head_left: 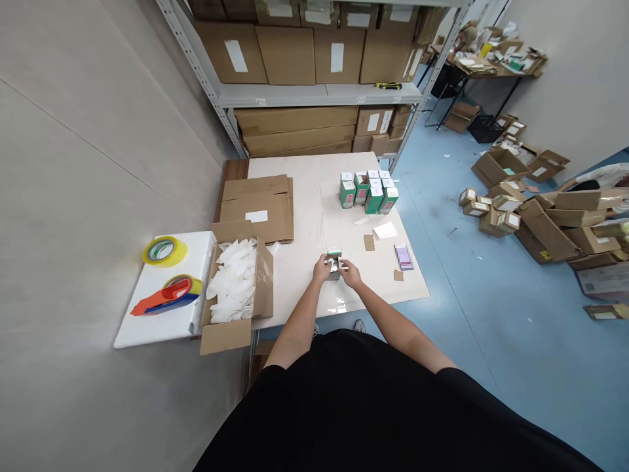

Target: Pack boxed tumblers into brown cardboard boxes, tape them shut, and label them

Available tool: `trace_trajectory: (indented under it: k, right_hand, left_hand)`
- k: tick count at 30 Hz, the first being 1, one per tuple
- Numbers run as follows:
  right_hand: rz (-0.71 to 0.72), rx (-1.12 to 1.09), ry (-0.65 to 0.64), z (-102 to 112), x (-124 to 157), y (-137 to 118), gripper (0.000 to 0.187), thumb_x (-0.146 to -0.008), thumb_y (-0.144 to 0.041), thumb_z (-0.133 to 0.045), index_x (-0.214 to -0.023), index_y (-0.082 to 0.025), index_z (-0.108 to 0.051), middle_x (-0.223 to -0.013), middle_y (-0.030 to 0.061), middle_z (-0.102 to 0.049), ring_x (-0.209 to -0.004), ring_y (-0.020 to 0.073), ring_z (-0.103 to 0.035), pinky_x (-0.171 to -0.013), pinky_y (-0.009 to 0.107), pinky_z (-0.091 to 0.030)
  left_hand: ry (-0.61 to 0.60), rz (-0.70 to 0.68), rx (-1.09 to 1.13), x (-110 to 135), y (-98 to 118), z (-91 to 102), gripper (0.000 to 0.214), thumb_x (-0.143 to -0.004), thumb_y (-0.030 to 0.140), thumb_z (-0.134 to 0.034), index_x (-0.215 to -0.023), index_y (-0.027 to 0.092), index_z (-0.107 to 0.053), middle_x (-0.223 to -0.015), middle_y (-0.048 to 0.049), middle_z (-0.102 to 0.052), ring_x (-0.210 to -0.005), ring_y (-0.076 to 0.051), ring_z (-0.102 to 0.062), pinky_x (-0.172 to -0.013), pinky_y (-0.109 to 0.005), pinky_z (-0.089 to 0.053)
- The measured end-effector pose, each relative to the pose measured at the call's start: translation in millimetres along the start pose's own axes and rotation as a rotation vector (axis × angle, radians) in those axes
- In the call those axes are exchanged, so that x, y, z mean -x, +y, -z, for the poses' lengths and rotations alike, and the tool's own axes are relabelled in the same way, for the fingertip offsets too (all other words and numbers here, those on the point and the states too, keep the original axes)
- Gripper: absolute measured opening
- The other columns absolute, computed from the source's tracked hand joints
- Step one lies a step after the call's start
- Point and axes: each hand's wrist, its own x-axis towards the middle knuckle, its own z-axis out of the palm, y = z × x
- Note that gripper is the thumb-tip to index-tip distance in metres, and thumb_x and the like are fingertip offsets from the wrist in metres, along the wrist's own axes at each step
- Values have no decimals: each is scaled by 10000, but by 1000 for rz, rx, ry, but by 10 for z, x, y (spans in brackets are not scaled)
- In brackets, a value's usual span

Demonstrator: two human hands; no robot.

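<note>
A small box (333, 275) with its top flap raised stands near the front edge of the white-topped table (302, 288). At its left side is my left hand (322, 269), fingers closed on the box wall. My right hand (350, 273) is at the box's right side with the fingers bent at its rim; whether they pinch anything is too small to tell. Something whitish shows inside the box. Farther back stand several green and white small boxes (374, 200). To the right lie a white stack of paper (384, 231), purple packets (403, 257) and a brown cardboard square (369, 242).
An open carton of white packing material (233, 282) sits at the left, beside flattened cardboard (260, 206). Tape rolls (164, 251) and a red tape dispenser (162, 298) lie on a white surface. A shelf (319, 95) of cartons stands behind; more boxes (550, 229) and a person are at right.
</note>
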Motion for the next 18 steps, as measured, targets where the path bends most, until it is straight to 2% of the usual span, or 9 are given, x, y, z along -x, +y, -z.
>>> trace_trajectory:
  k: [2, 6, 10, 13, 16, 18]
  right_hand:
    - [46, 62, -45, -25, 10, 12, 407, -866, -204, -631, -1260, -252, -718, -1255, 69, -738, -974, 218, -729, -1002, 381, -557]
    - [22, 154, -122, 34, -5, 45, 354, -863, -158, -632, -1170, -274, -765, -1125, 52, -788, -1049, 273, -719, -1041, 425, -529]
    - [66, -53, -206, 109, -1, 67, 468, -830, -159, -617, -1283, -254, -685, -1247, 41, -761, -1119, 235, -695, -1042, 397, -530]
    - [59, -149, -140, 73, 53, 55, 461, -881, -205, -583, -1341, -230, -591, -1292, 76, -736, -1099, 212, -707, -994, 376, -542]
    - [41, -17, -8, 13, 114, 15, 364, -951, -232, -543, -1315, -235, -551, -1226, 95, -749, -1053, 224, -722, -967, 380, -536]
    - [70, 99, 11, -6, 140, -12, 318, -964, -227, -533, -1281, -249, -555, -1199, 89, -750, -1038, 238, -722, -948, 378, -533]
  left_hand:
    - [14, -16, -9, -10, 10, 9, 410, -811, 104, -589, -1202, 206, -657, -1271, -76, -727, -1098, -212, -710, -1043, -391, -537]
    - [-7, -55, -11, 26, 10, 100, 388, -747, 69, -571, -1092, 201, -686, -1297, -69, -711, -1170, -203, -692, -1055, -370, -536]
    - [-158, -154, -9, 140, -55, 255, 462, -698, 75, -644, -1137, 195, -726, -1557, -120, -565, -1315, -258, -639, -1127, -393, -498]
    - [-218, -147, -3, 205, -108, 312, 547, -705, 129, -721, -1245, 218, -712, -1644, -136, -471, -1258, -291, -683, -1106, -443, -521]
    - [-193, -133, -13, 223, -130, 298, 503, -748, 175, -738, -1248, 224, -713, -1614, -126, -513, -1267, -283, -685, -1128, -444, -507]
    - [-187, -125, -21, 227, -131, 277, 473, -767, 179, -732, -1238, 224, -719, -1600, -119, -532, -1275, -276, -683, -1141, -433, -497]
